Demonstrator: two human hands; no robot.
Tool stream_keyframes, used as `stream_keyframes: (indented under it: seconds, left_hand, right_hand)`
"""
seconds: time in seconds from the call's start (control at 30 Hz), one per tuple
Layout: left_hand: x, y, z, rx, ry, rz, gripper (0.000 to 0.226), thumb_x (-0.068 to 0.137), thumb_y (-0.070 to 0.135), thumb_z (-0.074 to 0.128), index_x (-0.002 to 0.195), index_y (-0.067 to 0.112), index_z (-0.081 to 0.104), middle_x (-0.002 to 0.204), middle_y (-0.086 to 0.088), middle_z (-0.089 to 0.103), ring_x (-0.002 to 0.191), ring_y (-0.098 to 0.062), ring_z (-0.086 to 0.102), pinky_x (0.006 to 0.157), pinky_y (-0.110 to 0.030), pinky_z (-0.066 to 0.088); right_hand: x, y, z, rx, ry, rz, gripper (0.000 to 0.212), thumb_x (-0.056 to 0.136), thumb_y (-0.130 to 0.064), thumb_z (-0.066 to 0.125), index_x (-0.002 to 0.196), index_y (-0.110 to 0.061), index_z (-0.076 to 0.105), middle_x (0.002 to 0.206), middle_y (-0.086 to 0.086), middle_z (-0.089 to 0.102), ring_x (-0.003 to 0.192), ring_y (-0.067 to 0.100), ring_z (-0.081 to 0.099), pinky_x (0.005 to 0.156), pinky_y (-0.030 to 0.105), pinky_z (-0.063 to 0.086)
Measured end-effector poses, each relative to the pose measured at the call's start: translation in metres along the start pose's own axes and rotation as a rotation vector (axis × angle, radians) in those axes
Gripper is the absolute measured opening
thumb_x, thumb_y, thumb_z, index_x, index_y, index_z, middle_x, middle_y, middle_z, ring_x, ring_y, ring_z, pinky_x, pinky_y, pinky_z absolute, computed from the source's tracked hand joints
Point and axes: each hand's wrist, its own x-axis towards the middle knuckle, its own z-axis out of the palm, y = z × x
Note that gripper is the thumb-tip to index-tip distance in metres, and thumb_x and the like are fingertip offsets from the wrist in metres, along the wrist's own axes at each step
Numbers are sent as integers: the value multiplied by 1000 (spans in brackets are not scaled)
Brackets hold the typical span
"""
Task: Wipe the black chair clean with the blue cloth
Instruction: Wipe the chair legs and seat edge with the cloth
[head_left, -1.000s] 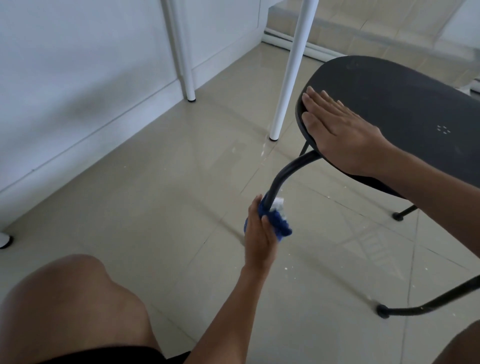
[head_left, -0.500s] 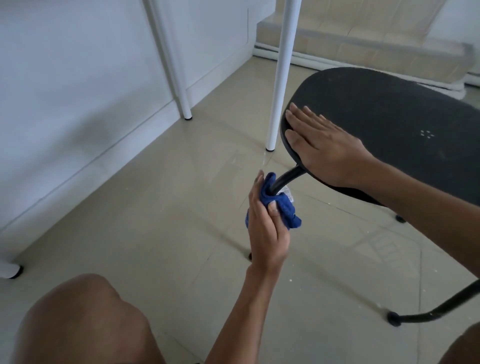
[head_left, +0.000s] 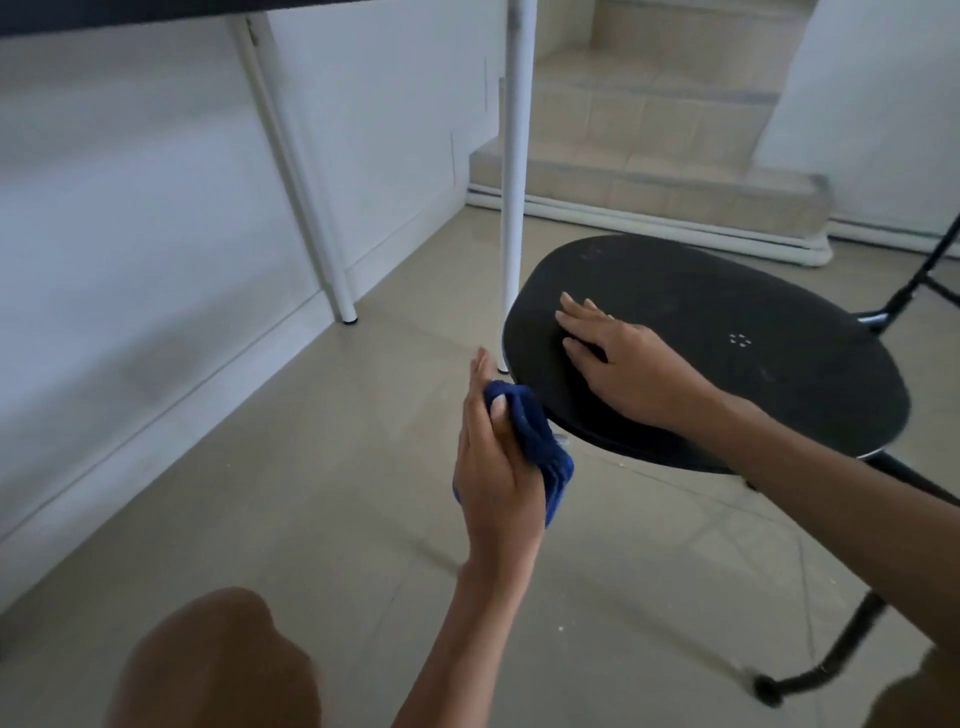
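Observation:
The black chair (head_left: 727, 312) stands at centre right, its round seat tilted toward me and dusty in spots. My right hand (head_left: 618, 364) lies flat on the near-left part of the seat, fingers spread. My left hand (head_left: 493, 467) grips the bunched blue cloth (head_left: 535, 441) just below the seat's left edge. The cloth hides the top of the front leg there. One black chair leg (head_left: 831, 654) with a round foot shows at lower right.
Two white table legs (head_left: 514, 208) (head_left: 306, 208) stand on the beige tiled floor left of the chair, under a dark tabletop edge. A white wall runs along the left. Tiled steps (head_left: 649, 156) rise behind. My bare knee (head_left: 208, 665) is at the bottom left.
My left hand slid the cloth up the chair's front leg from near the floor to just under the seat edge. The view tilted up. My right hand stayed on the seat.

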Motion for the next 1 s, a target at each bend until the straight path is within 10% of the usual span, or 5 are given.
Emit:
stream_keyframes:
  seconds: [0.1, 0.2, 0.37, 0.57, 1.0]
  left_hand:
    - [15, 16, 1, -10, 72, 128, 46, 111, 15, 35, 151, -8, 41, 139, 47, 45, 134, 20, 43, 114, -13, 37]
    - [37, 42, -5, 80, 55, 222, 61, 111, 38, 31, 152, -6, 42, 147, 20, 52, 137, 5, 49, 113, -9, 36]
    - [75, 73, 23, 386, -100, 350, 50, 110, 27, 35, 151, 3, 46, 152, -12, 55, 141, -23, 55, 111, -41, 52]
    - [89, 82, 85, 647, -465, 580, 42, 108, 15, 46, 146, -4, 48, 153, -23, 51, 146, -32, 48, 116, -43, 47]
    - [79, 67, 109, 816, -912, 434, 59, 114, 39, 16, 165, 10, 12, 174, -7, 12, 162, -18, 6, 129, -31, 8]
  right_hand:
    - [-9, 17, -5, -93, -49, 54, 57, 110, -38, 37, 162, -19, 27, 172, -4, 12, 160, 16, 6, 129, 32, 5]
    - [-18, 29, -9, -156, -77, 91, 60, 110, -46, 30, 164, -22, 21, 173, -1, 6, 160, 20, 1, 130, 37, 3]
    - [-32, 47, -22, -219, -47, 181, 61, 110, -48, 25, 164, -23, 18, 173, -1, 4, 160, 22, 0, 130, 41, 5]
    - [-58, 81, -36, -278, 14, 345, 60, 110, -45, 20, 165, -21, 15, 174, 1, 4, 160, 26, 2, 130, 41, 5]
    - [-71, 109, -53, -309, 25, 432, 57, 111, -43, 17, 165, -28, 9, 173, -1, 0, 160, 23, -2, 130, 40, 2]
